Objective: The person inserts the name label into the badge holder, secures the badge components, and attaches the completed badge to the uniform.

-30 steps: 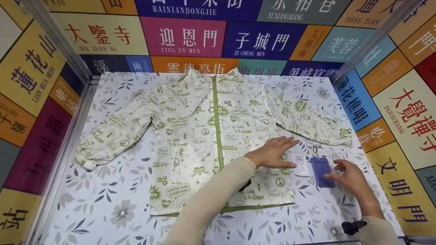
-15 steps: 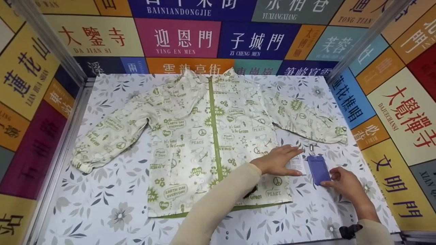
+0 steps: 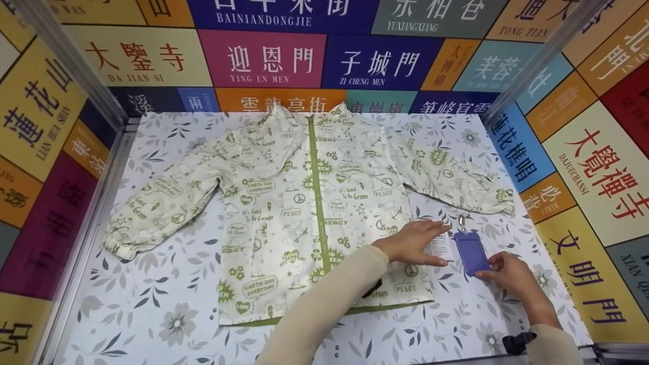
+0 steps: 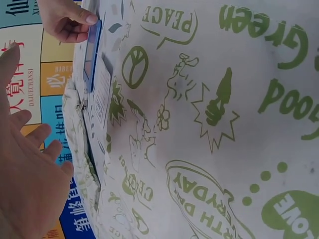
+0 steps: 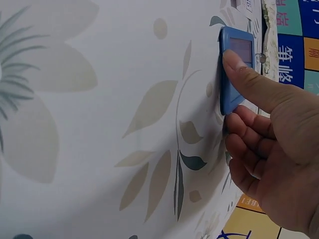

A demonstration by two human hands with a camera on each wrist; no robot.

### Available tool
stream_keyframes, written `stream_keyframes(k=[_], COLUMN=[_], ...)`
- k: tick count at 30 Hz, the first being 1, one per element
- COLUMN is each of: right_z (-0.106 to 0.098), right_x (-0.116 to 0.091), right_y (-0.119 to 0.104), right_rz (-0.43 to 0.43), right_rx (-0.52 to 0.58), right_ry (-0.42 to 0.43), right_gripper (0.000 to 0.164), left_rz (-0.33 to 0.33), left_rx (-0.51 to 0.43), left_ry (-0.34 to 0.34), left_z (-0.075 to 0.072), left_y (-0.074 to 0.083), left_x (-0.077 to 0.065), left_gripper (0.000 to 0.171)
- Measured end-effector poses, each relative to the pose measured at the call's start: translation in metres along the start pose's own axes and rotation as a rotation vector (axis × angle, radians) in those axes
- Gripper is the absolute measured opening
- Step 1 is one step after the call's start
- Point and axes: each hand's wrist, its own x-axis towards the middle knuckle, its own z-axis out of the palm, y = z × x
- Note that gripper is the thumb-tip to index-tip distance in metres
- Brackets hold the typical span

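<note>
My right hand (image 3: pixel 509 274) pinches the lower right corner of a blue-purple badge holder (image 3: pixel 471 253), thumb on its face and fingers at its edge. A metal clip (image 3: pixel 461 221) is at the holder's top end. In the right wrist view the holder (image 5: pixel 238 92) appears tilted, with its near edge raised off the patterned surface. My left hand (image 3: pixel 413 243) is spread out over the right hem area of a jacket (image 3: pixel 268 213), its fingers partly hiding a small white card (image 3: pixel 442 247). In the left wrist view that card (image 4: pixel 101 94) lies flat between jacket and holder, and the left fingers hold nothing.
The white jacket with green print and a green zip strip lies spread out, both sleeves outward. Beneath it is a table (image 3: pixel 177 324) with a grey leaf pattern. Panels (image 3: pixel 261 58) with large lettering enclose the back and both sides.
My right hand has closed in on the badge holder and now pinches its lower corner. The left hand has moved slightly nearer and right, covering more of the card. The whole view has shifted slightly.
</note>
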Motion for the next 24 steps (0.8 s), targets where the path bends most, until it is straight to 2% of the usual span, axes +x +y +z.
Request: stream_keyframes(k=[7,13,16,24], right_z=[0.000,-0.003,-0.003,0.000], right_x=[-0.003,-0.003,0.001,0.009], right_y=[0.002,-0.003,-0.010,-0.022], right_rz=[-0.012,0.021,0.024,0.016], right_rx=[0.043,0.047,0.022,-0.033], right_ry=[-0.020,-0.025,0.000,0.016], right_gripper=[0.059,0.070,0.075,0.068], left_rz=[-0.009,-0.010,-0.005,-0.011], left_rx=[0.009,0.029,0.041,0.026], left_ry=[-0.005,-0.003,0.004,-0.002], left_z=[0.004,0.004,0.003,0.001], left_y=[-0.003,-0.002,-0.002,-0.004], left_x=[0.000,0.001,0.002,-0.003], left_gripper=[0.086,0.087,0.087,0.088])
